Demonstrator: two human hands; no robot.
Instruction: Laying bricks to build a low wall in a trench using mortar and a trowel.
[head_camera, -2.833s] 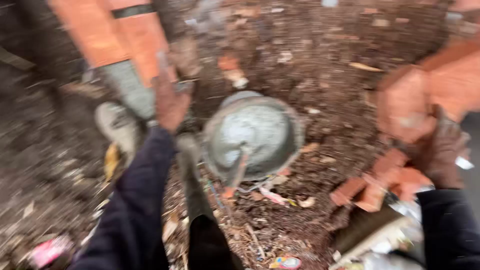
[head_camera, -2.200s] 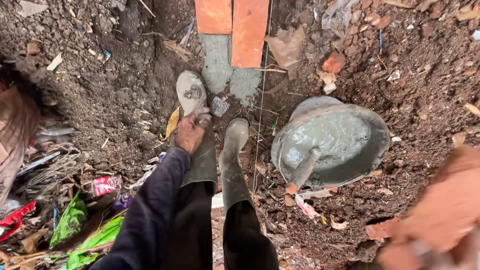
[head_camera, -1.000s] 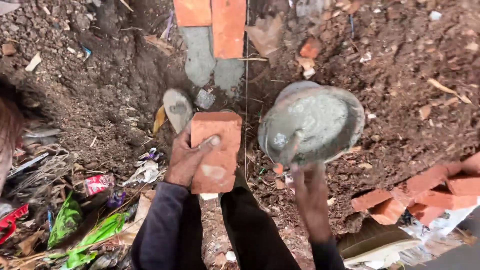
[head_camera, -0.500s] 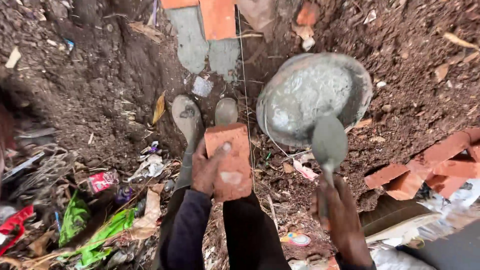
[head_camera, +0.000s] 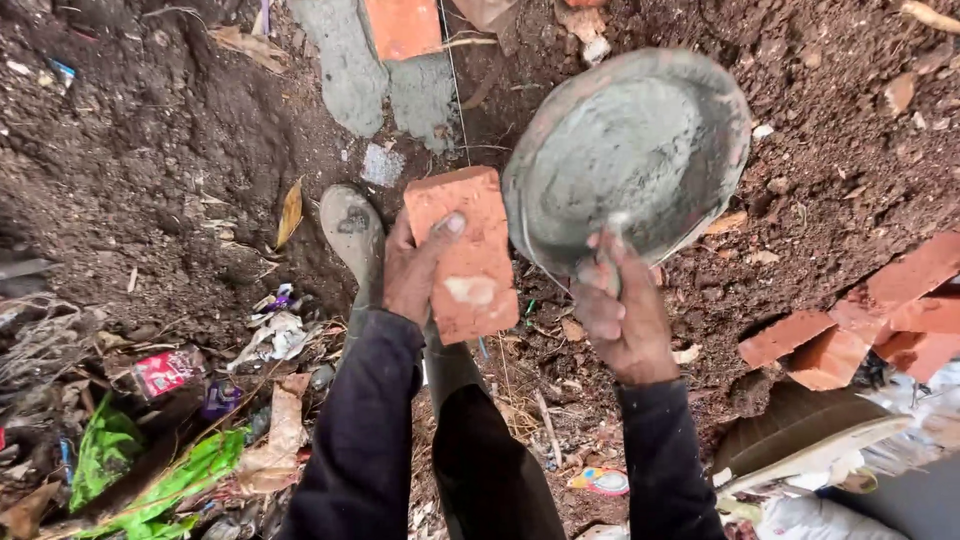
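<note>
One red brick (head_camera: 463, 255) sits gripped in your left hand (head_camera: 415, 275) with no mortar on it yet, while your right hand (head_camera: 622, 315) clutches the trowel handle (head_camera: 608, 262) over the mortar pan (head_camera: 628, 160).

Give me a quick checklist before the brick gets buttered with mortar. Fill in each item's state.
1. Brick gripped firmly in left hand: ok, thumb across its face.
2. Right hand on the trowel handle: ok, but the blade is hidden, so load cannot tell.
3. Mortar in the pan: ok, grey mix coats the inside.
4. Mortar bed ready beside the laid brick: ok.
5. String line taut: cannot tell.
6. Footing: boot on loose soil, cannot tell.
</note>
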